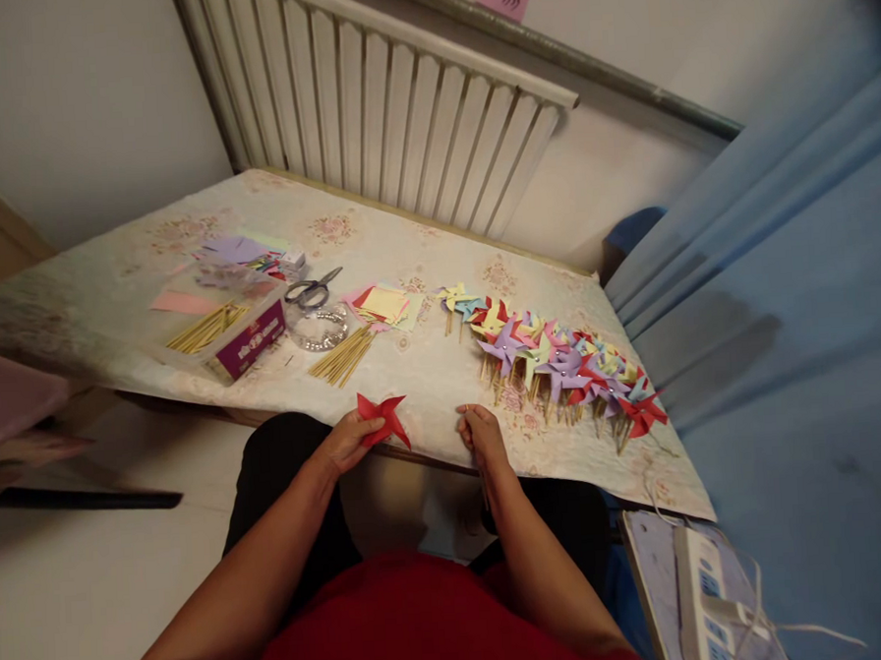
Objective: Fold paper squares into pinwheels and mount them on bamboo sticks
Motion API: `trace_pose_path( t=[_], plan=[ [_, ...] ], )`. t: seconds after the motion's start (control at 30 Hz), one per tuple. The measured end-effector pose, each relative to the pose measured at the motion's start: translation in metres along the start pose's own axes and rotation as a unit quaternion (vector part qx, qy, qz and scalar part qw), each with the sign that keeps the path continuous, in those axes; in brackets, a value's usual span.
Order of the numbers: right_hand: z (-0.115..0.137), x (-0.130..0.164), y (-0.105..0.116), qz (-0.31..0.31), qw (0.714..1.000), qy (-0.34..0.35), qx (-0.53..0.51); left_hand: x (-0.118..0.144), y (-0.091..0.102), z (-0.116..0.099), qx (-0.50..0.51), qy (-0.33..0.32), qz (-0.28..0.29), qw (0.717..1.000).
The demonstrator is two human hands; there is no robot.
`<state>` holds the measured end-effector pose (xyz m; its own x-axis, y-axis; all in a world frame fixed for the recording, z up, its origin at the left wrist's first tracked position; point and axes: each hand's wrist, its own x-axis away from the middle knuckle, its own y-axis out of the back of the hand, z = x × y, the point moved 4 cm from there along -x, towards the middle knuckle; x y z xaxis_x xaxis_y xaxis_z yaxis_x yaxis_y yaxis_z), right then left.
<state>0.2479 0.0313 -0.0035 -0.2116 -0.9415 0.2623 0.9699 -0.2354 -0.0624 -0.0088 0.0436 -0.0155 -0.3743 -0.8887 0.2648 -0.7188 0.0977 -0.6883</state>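
My left hand (354, 440) pinches a red paper pinwheel (383, 418) at the table's front edge. To the right of it, my right hand (482, 432) is closed around a thin stick, mostly hidden by the fingers, whose lower end shows under the fist. The hands are apart. Between them and the back of the table lie a bundle of thin wooden sticks (344, 359) and a stack of coloured paper squares (387, 306). Finished-looking pinwheels on sticks (565, 368) in several colours lie in a row beyond my right hand.
At left stand a clear plastic box (249, 345) with more sticks, scissors (312, 289), a round clear dish (320, 328) of small shiny pieces and purple paper (231, 250). A power strip (701, 592) with cables sits low at right. Another person's hand (40, 451) shows at far left.
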Motion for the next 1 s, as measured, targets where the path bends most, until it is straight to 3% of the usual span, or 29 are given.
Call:
trace_pose_path(
  t=[1.0],
  plan=[
    [0.0006, 0.0005, -0.0001, -0.001, 1.000, -0.002, 0.005, -0.0001, -0.0012, 0.0004, -0.006, -0.009, 0.011, 1.000]
  ],
)
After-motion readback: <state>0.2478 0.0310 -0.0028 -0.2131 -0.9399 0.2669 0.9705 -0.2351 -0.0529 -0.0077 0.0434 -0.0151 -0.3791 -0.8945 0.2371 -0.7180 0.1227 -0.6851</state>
